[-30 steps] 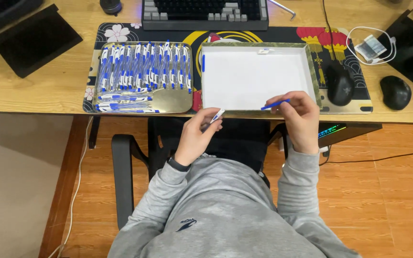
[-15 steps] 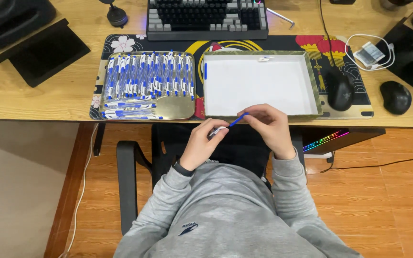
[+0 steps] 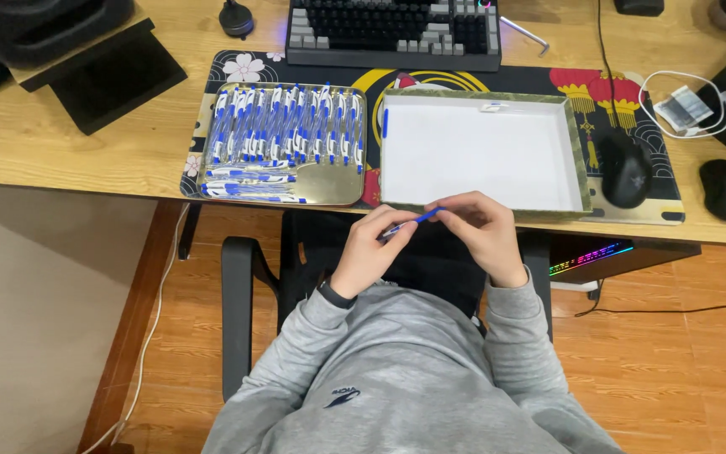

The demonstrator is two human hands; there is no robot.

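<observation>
While both hands are meeting just below the counter [image 3: 60, 160] edge, the left hand [image 3: 371, 252] and the right hand [image 3: 485, 235] are each pinching one blue pen [image 3: 418, 220] between fingertips, its ends in either grip. It is looking light, stiff and slick, best taken near the ends. Ahead, the white box [image 3: 577, 160] is lying open, the gold tray [image 3: 338, 189] of pens is sitting close beside it, and the box's front rim is crowding the knuckles.

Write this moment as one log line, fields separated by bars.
left hand: holds pen | right hand: holds blue pen | white tray: nearly empty | gold tray: full of pens
</observation>
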